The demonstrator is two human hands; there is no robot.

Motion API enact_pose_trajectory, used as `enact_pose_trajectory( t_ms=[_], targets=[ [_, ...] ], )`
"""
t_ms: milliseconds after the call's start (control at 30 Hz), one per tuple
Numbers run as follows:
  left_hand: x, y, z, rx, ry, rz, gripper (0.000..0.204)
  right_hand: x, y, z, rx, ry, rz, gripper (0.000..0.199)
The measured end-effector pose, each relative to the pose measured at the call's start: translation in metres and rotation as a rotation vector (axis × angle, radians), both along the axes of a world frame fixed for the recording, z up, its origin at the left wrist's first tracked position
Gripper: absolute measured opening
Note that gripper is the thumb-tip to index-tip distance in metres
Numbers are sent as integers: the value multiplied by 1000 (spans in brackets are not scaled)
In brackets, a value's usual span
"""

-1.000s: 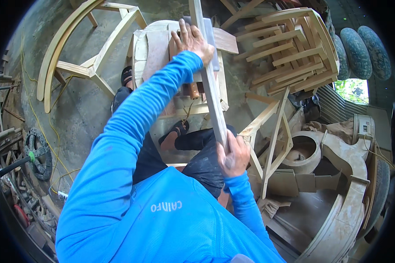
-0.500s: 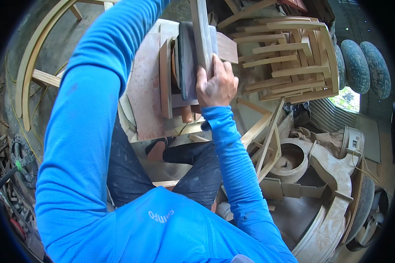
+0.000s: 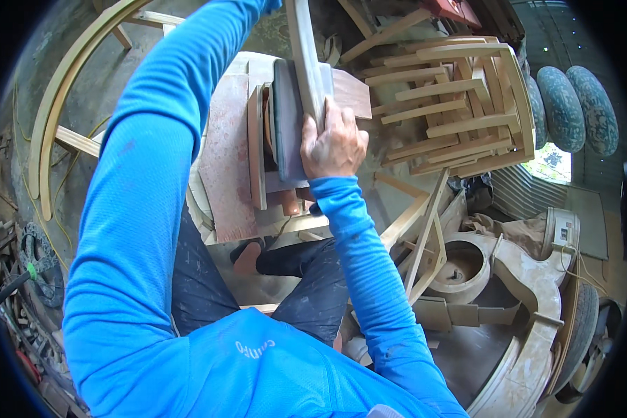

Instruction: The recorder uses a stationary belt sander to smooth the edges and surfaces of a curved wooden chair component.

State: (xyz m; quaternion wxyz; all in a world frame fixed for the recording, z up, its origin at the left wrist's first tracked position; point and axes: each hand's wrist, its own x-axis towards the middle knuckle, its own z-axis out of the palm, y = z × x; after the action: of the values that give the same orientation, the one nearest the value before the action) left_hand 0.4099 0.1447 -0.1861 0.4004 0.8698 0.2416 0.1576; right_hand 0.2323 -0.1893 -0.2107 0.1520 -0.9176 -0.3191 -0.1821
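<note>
My right hand (image 3: 334, 143) is closed round the near end of a long pale wooden bar (image 3: 303, 59), thumb on its left side and fingers on its right. The bar runs away from me and leaves the picture at the upper edge. It lies along a grey belt (image 3: 285, 125), which looks like the band of a belt sander, stood on edge between wooden boards. My left arm (image 3: 146, 153) reaches forward past the upper edge, so the left hand is out of sight. Below the belt, an orange-brown cylinder (image 3: 290, 203) pokes out of the wooden bench (image 3: 226, 167).
Stacked wooden frames (image 3: 460, 104) stand at the far right, near several mottled rounded tubes (image 3: 561, 108). A curved wooden piece (image 3: 45, 132) rises at the left. Dusty machinery with a round housing (image 3: 460, 268) sits at the lower right. A yellow cord (image 3: 61, 233) trails on the floor.
The whole view has shifted a little, so the bench appears lower. Against the belt, my right hand has slid slightly away from me with the bar, its grip kept.
</note>
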Motion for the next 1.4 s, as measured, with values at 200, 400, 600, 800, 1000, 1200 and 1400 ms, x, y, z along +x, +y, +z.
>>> enact_pose_trajectory(
  t_ms=[200, 400, 600, 800, 1000, 1200, 1400],
  targets=[
    [-32, -63, 18, 249, 102, 182, 104, -69, -92, 10, -156, 50, -18, 55],
    [-91, -123, 7, 324, 224, 67, 98, -181, -208, 57, -233, 254, -50, 57],
    [-167, -252, -42, 515, 251, 24, 96, -273, -324, 156, -363, 415, -65, 56],
    [-298, -381, -2, 314, 313, -96, 93, -343, -419, 276, -508, 579, -120, 54],
    [-327, -415, -1, 232, 245, -131, 94, -380, -436, 295, -496, 526, -213, 48],
    [-258, -336, -26, 366, 240, -82, 90, -335, -386, 201, -352, 422, -133, 47],
    [-147, -208, -46, 511, 144, 62, 91, -244, -287, 125, -200, 287, -89, 45]
  ],
)
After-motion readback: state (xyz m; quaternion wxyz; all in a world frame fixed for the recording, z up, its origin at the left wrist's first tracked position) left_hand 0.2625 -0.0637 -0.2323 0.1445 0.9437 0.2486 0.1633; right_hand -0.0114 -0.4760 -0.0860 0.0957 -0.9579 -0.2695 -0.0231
